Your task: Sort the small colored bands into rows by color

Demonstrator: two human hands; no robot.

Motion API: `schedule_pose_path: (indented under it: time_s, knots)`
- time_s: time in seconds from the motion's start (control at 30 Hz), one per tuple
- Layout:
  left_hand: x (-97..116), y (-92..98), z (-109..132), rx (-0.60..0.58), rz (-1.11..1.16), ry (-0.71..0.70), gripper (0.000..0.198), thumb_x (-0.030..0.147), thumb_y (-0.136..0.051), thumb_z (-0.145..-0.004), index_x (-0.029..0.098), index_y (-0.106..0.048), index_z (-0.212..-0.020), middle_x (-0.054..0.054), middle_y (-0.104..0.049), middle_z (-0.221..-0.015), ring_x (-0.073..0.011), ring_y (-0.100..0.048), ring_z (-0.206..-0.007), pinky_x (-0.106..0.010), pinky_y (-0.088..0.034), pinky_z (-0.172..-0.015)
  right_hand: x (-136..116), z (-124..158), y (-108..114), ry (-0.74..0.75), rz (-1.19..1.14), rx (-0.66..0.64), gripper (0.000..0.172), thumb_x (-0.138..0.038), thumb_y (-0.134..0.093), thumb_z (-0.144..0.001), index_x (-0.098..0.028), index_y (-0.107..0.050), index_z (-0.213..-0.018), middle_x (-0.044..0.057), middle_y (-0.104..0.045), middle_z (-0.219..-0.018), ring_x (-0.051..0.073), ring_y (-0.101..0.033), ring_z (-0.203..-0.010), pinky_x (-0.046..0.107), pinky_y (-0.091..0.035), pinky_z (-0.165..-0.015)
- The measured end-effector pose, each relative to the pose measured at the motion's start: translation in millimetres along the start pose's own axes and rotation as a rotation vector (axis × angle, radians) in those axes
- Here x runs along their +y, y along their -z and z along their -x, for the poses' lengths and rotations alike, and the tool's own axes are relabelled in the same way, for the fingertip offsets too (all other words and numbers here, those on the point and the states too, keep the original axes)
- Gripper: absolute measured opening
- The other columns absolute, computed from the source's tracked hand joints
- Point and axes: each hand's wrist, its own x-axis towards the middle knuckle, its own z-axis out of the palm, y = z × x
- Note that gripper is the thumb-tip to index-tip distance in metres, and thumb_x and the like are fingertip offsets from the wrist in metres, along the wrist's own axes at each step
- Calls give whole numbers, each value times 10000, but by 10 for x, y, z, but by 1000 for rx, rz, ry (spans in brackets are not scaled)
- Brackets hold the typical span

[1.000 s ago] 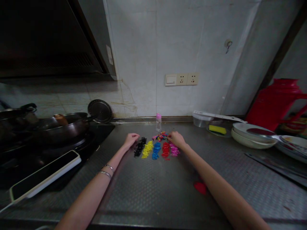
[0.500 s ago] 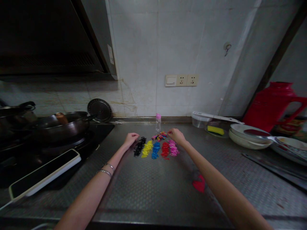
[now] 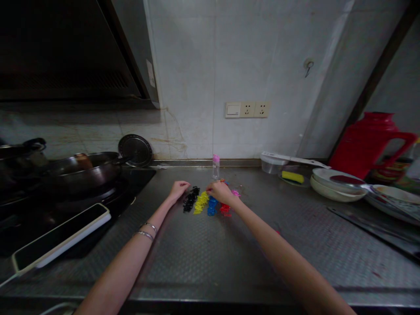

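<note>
My left hand [image 3: 179, 190] rests at the left of a black heap [image 3: 190, 199] of what look like small rubber bands, its fingers curled together; any item in them is too small to see. Over the tops of the rows reaches my right hand [image 3: 222, 191], fingertips pinched beside the yellow bands [image 3: 201, 203]. What the pinch holds, if anything, I cannot make out. Below that hand lie blue bands [image 3: 211, 207] and red bands [image 3: 225, 210], with pink bands [image 3: 235, 192] partly covered. A mixed-colour heap [image 3: 223, 181] is mostly hidden behind it.
A small clear bottle [image 3: 215, 169] with a pink top stands behind the heaps. Left are a phone-like device [image 3: 62, 238], a pan [image 3: 85, 175] and a stove. To the right sit a plastic tub [image 3: 273, 164], yellow sponge [image 3: 292, 176], bowls [image 3: 337, 188] and red thermos [image 3: 367, 144].
My right hand has moved left from the mixed heap to the yellow bands, now covering parts of the red and pink rows. The left hand has stayed in place.
</note>
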Motion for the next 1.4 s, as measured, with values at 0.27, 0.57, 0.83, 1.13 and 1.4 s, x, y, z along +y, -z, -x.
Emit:
schedule_pose_path:
  time_s: [0.27,0.57,0.83,1.13,1.4]
  knots:
    - [-23,-12,-13,-11,-23,26,230,303,-578,-642,117,-680,-731,-7,-576,-510,-103,-470,-470,-207,-328,-475,347,297,145,-73,-186,114,260,-344,-457,-823,-229,-676,-905,33,-670,-921,149,-582,-842,204,-394,-719]
    - [37,-4,17,28,-5,41,217,280,-585,-625,121,-682,-738,-22,-609,-558,-102,-480,-482,-204,-330,-473,1006,674,-23,-370,-369,277,371,-408,-424,-776,-141,-681,-758,22,-613,-583,126,-525,-556,199,-347,-515]
    - [110,3,57,34,5,73,218,307,-610,-615,132,-686,-721,-19,-583,-511,-81,-403,-415,-206,-259,-420,1079,805,-117,-366,-366,247,314,-342,-431,-751,-143,-673,-736,17,-594,-535,130,-519,-529,200,-344,-511]
    - [191,78,50,-35,37,133,369,420,-623,-597,127,-682,-812,41,-417,-393,-55,-294,-374,-195,-168,-398,1043,821,-71,-359,-303,195,289,-293,-425,-748,-147,-673,-720,39,-632,-597,141,-553,-572,199,-353,-524]
    - [469,-241,-85,-121,-185,-141,241,300,-616,-589,100,-693,-700,-37,-606,-550,-113,-478,-517,-209,-321,-491,1024,814,-62,-385,-259,170,271,-283,-438,-748,-160,-679,-738,46,-647,-647,140,-566,-597,194,-356,-545]
